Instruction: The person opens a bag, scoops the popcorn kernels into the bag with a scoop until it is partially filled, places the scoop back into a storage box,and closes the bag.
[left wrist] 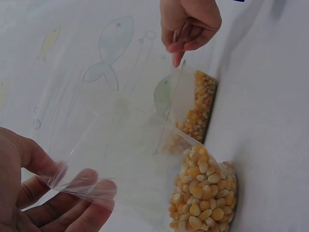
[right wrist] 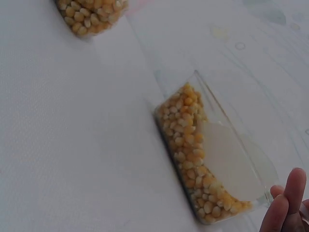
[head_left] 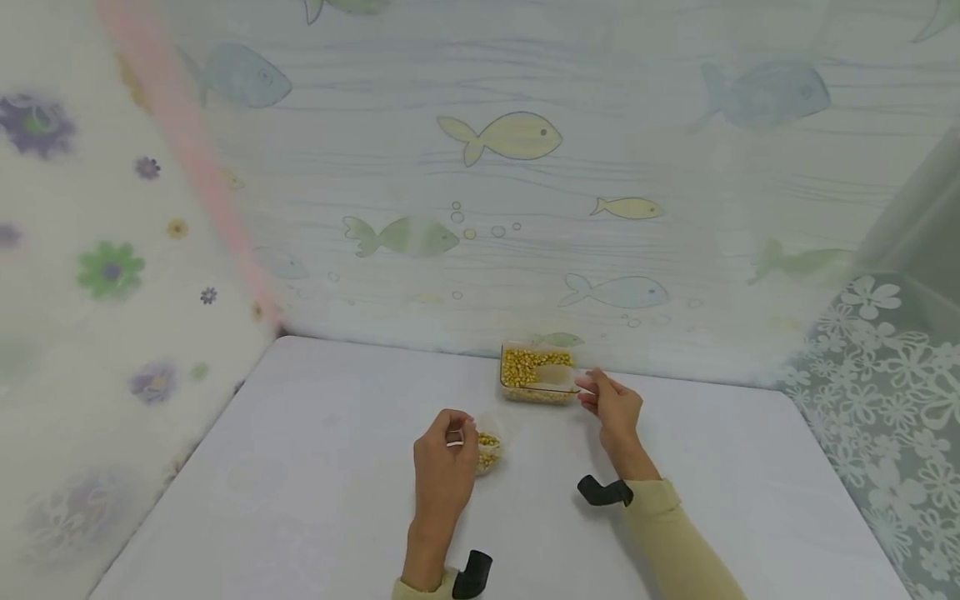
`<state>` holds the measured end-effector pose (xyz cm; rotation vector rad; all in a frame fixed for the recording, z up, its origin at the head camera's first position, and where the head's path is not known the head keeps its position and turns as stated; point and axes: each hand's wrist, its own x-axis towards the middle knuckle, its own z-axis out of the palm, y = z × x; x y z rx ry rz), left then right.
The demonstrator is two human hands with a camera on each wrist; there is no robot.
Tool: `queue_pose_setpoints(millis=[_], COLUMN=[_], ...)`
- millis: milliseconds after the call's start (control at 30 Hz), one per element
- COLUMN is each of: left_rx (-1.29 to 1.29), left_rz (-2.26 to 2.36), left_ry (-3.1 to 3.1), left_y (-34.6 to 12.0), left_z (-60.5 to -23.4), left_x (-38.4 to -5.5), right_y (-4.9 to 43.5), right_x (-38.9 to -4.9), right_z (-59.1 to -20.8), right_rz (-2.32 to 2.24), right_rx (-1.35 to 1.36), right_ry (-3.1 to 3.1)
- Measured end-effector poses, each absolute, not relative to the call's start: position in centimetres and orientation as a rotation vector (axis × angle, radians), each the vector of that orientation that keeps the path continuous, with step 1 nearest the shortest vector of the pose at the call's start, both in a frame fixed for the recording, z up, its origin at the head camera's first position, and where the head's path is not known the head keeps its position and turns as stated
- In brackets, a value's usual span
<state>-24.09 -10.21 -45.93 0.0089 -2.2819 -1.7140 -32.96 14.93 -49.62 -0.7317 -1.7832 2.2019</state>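
Note:
My left hand (head_left: 444, 467) pinches the top edge of a clear plastic bag (left wrist: 130, 154) between thumb and fingers. Yellow corn kernels (left wrist: 203, 193) fill the bottom of the bag, which rests on the table. Behind it, a rectangular clear container (head_left: 538, 395) holds more corn. A translucent white scoop (right wrist: 227, 157) lies tilted in this container, its bowl against the kernels. At the container's right end, my right hand (head_left: 618, 410) holds the scoop's handle with its fingertips. Most of that hand is cut off in the right wrist view.
A white table (head_left: 322, 475) carries the bag and the container. The container stands close to the back wall (head_left: 375, 300), which has a fish print. A flowered cover (head_left: 900, 417) borders the right side, and a flowered wall (head_left: 75, 350) the left.

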Motion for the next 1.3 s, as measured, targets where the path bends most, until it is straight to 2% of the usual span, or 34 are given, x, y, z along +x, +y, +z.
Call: queue_pose_setpoints(millis=[500, 1300], left_rx=[-0.003, -0.059], left_rz=[-1.712, -1.654], left_ry=[-2.293, -2.273], left_y=[-10.3, -10.4], left_z=[-46.1, -46.1], left_x=[-24.4, -25.0], right_y=[15.1, 15.3], right_x=[-33.1, -32.1], right_z=[-50.3, -49.0], right_rz=[2.376, 2.694], right_rx=[-0.827, -0.746], right_ry=[-1.625, -1.304])
